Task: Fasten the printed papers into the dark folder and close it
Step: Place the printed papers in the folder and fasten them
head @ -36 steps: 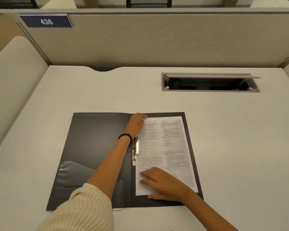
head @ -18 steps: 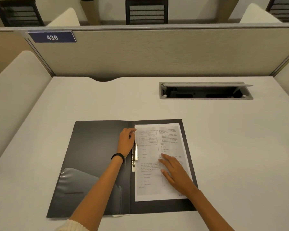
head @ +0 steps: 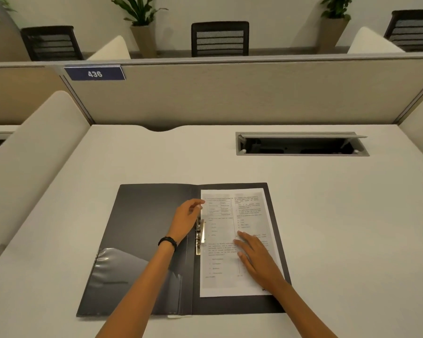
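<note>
The dark folder (head: 144, 228) lies open on the white desk, its clear pocket on the lower left flap. The printed papers (head: 244, 215) rest on its right flap, their left edge against the metal clip (head: 200, 236) at the spine. My left hand (head: 187, 219) hovers over the spine just above the clip, fingers loosely curled near the papers' top left corner; whether it touches them I cannot tell. Flat on the lower middle of the papers lies my right hand (head: 258, 258), fingers spread, pressing them down.
An open cable hatch (head: 300, 143) is sunk into the desk at the back right. A beige partition (head: 230, 93) with a blue plate "436" walls off the back, and cream side panels (head: 29, 152) flank the desk. Chairs and plants stand beyond.
My left hand drew back from the papers' top edge to the spine above the clip. My right hand slid up from the lower edge to the middle of the sheet. The view tilted up.
</note>
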{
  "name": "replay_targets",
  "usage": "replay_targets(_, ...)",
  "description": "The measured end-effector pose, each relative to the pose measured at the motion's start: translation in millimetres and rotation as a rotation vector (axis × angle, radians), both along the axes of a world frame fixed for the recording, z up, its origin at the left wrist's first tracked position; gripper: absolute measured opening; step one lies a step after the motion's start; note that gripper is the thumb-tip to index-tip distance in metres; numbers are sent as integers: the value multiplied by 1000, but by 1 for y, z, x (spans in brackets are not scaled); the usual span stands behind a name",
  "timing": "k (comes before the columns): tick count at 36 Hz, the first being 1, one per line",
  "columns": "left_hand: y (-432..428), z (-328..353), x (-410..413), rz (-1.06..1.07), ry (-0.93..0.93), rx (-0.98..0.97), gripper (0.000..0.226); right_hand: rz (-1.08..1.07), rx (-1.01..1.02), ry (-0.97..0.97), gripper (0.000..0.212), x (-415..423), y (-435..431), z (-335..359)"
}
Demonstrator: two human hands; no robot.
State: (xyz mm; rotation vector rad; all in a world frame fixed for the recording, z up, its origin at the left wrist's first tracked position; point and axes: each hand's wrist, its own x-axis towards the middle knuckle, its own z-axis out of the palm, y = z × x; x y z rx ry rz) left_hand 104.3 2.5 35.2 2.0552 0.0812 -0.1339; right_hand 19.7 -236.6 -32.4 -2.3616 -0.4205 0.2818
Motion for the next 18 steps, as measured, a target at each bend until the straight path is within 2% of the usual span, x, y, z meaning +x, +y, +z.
replay_targets(8, 9, 11, -32, -8, 9, -72, 23, 9, 4, -33, 41, 0, -1, -1)
replay_targets(12, 12, 11, -44, -25, 105, -158, 18, 2, 34, -41, 37, -1, -1, 1)
replay_targets(18, 18, 7, -55, 41, 137, -152, 15, -12, 52, -5, 36, -1, -1, 2)
